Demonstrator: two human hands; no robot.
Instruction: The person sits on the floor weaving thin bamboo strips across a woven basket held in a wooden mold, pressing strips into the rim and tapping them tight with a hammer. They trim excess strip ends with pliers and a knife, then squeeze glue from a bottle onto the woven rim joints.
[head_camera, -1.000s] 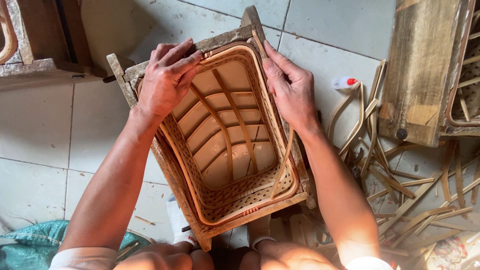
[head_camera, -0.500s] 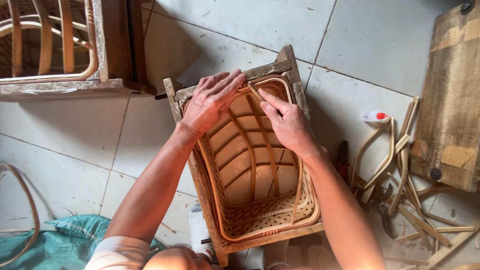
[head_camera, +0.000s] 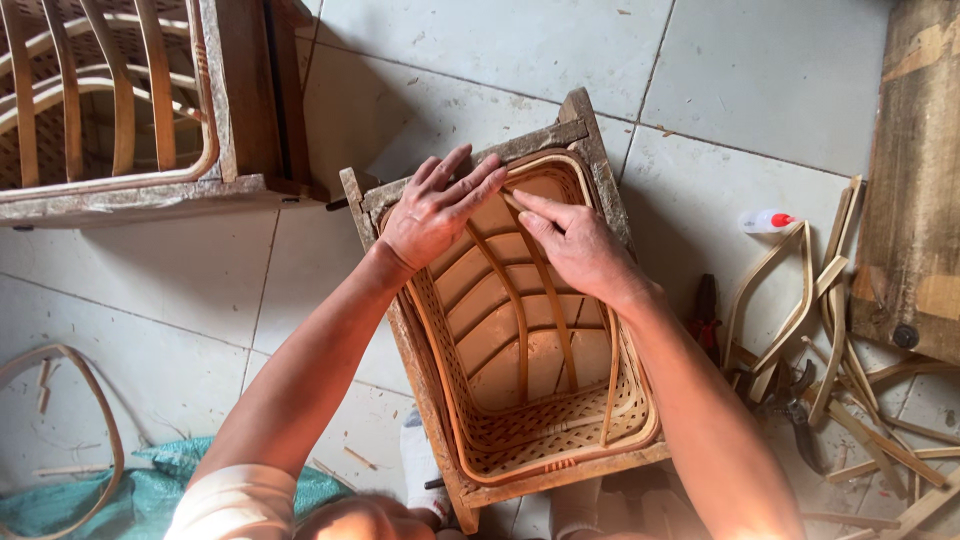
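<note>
Both hands on a woven basket frame

The left hand (head_camera: 435, 212) lies flat, fingers spread, on the far rim; the right hand (head_camera: 575, 245) presses a rib inside the basket frame (head_camera: 520, 420), which stands on the tiled floor (head_camera: 760, 80).

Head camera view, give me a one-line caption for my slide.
Left hand and right hand press on a woven basket in a wooden frame.

- My left hand (head_camera: 432, 212) covers the far left corner of the wooden frame (head_camera: 560, 135), so that corner joint is hidden.
- My right hand (head_camera: 577, 245) hides where the upper rattan ribs (head_camera: 520, 330) meet the rim.
- The second rattan frame (head_camera: 120, 110) is cut off at the top left edge.
- The wooden plank (head_camera: 915, 200) runs off the right edge.
- The dark pliers (head_camera: 800, 415) sit partly buried under the bent rattan strips (head_camera: 790, 300).
</note>
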